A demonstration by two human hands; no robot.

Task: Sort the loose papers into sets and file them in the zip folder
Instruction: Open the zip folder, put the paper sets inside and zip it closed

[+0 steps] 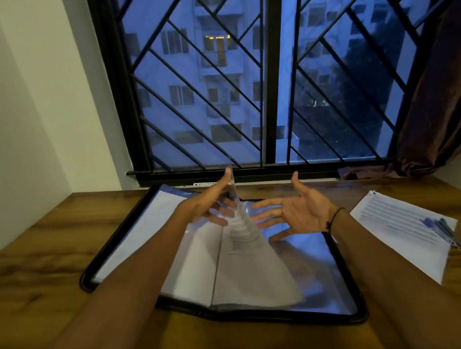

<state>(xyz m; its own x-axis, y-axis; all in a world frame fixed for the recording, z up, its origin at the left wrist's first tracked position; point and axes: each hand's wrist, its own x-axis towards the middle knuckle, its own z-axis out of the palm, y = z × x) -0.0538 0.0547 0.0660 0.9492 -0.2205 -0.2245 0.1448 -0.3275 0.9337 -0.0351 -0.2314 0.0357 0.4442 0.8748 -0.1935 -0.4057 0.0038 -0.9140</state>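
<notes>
While zip folder (346,284) lies open, left hand (209,202) fingers pinch sleeve (235,202) upright (blurred), right hand (298,209) spread, empty.

A black zip folder (359,297) lies open on the wooden desk (35,280) below a barred window (255,72). Clear plastic sleeves fill it, with white sheets showing in the left half. One sleeve (248,246) holding a sheet stands up from the folder's middle, blurred. The left hand (212,201) is at the sleeve's upper part, thumb up along its left face and fingers spread beside it; whether it grips cannot be told. The right hand (295,210) hovers just right of the sleeve, palm turned left, fingers straight and spread. To the right, a stack of printed papers (394,228) lies on the desk with blue pens (440,230) on top. A dark curtain (443,95) hangs at the right.
</notes>
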